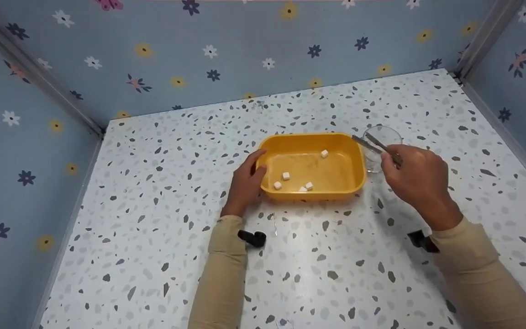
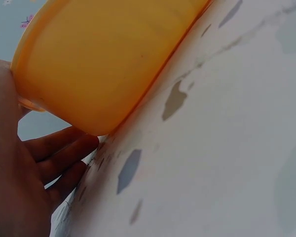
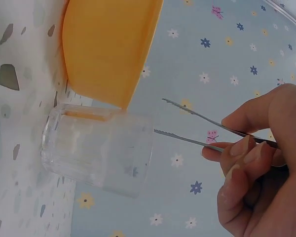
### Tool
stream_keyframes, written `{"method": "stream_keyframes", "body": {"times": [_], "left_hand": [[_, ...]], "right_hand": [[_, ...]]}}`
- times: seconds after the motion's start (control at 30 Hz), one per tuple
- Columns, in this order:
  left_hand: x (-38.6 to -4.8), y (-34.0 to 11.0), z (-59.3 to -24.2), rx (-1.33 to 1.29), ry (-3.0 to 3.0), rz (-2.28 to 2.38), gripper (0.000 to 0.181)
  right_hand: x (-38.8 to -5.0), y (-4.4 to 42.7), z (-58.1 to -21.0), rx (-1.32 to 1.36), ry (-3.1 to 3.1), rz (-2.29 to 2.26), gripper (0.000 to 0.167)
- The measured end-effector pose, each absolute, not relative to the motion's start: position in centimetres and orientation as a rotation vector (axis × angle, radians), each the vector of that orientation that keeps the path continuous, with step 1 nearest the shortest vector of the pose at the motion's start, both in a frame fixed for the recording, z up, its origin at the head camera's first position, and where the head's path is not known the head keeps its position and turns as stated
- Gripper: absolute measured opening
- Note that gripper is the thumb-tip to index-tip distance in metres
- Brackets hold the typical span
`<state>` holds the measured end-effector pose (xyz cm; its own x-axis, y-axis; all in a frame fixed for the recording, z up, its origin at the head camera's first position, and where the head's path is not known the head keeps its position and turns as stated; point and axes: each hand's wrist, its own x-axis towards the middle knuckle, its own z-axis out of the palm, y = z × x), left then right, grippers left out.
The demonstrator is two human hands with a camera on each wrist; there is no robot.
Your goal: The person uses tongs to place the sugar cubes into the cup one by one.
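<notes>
A yellow plastic tray (image 1: 313, 195) sits on the table with several small white cubes (image 1: 286, 175) lying loose inside. My left hand (image 1: 246, 183) grips its left end, thumb at the rim and fingers against the outer wall; the left wrist view shows these fingers (image 2: 64, 155) low beside the tray's corner. In my right hand (image 1: 420, 180) I hold metal tweezers (image 3: 197, 114) with serrated tips, spread apart with nothing between them. They hover over the tray's right rim and the mouth of a clear cup (image 3: 98, 148). That cup stands upright close to the tray's right end; its contents cannot be made out.
The speckled white table (image 1: 153, 228) is bounded by blue flower-patterned panels (image 1: 244, 45) at the back and both sides. Dark camera mounts (image 1: 255, 238) project from both wrists. Thin clear scraps (image 1: 275, 225) lie in front of the tray.
</notes>
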<state>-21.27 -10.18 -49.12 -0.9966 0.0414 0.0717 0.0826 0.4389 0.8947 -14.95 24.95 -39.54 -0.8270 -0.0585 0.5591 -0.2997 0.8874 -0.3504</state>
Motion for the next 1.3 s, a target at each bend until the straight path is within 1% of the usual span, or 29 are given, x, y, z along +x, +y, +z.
{"method": "stream_keyframes", "body": {"times": [0.2, 0.43, 0.67, 0.93, 1.3], "left_hand": [[-21.3, -10.2, -48.9, -0.118, -2.643, -1.627, 0.043], [-21.3, -10.1, -48.8, -0.114, -2.632, -1.634, 0.042], [-21.3, -10.2, -48.8, -0.114, -2.615, -1.651, 0.042], [-21.2, -10.1, -48.9, -0.106, -2.633, -1.62, 0.042], [-21.1, -10.1, -48.9, -0.09, -2.64, -1.642, 0.042]], "right_hand": [[-14.8, 24.0, -39.9, 0.327, -2.513, 0.592, 0.022], [-14.8, 23.1, -40.3, 0.473, -2.532, 0.594, 0.019], [-14.7, 22.4, -40.7, 0.56, -2.591, 0.622, 0.021], [-14.8, 22.0, -41.4, 0.618, -2.69, 0.654, 0.021], [-14.5, 20.8, -41.6, 0.682, -2.77, 0.683, 0.025]]}}
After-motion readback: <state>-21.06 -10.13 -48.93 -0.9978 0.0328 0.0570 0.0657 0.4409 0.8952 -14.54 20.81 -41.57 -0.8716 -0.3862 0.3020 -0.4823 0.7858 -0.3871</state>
